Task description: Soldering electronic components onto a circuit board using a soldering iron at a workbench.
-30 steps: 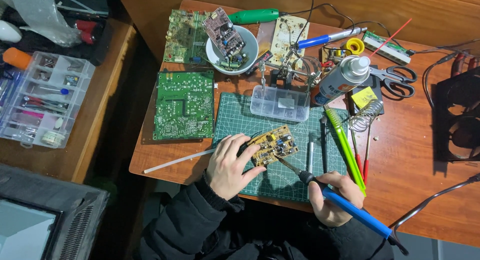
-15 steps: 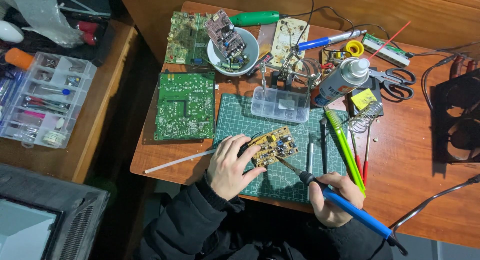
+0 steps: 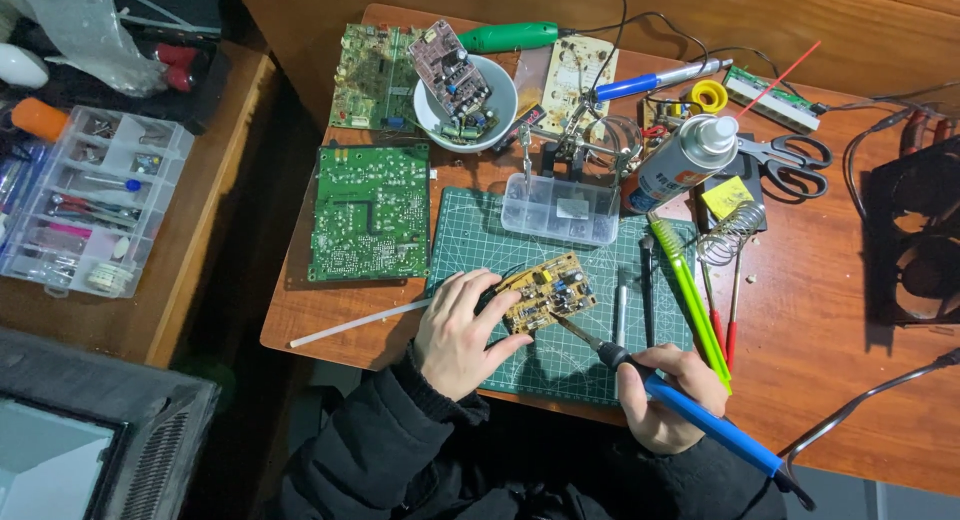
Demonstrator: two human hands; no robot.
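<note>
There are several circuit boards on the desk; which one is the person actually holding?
The small yellowish board on the green cutting mat, under the left hand. The other boards lie untouched farther back.

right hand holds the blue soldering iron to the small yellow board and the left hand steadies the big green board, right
Not quite. The head view shows the left hand steadying the small yellow board, not the big green board, which lies untouched beside the mat. The right hand does hold the blue soldering iron to that board.

A small circuit board (image 3: pixel 548 292) lies on the cutting mat (image 3: pixel 480 240), a larger board (image 3: pixel 370 212) to its left.
</note>
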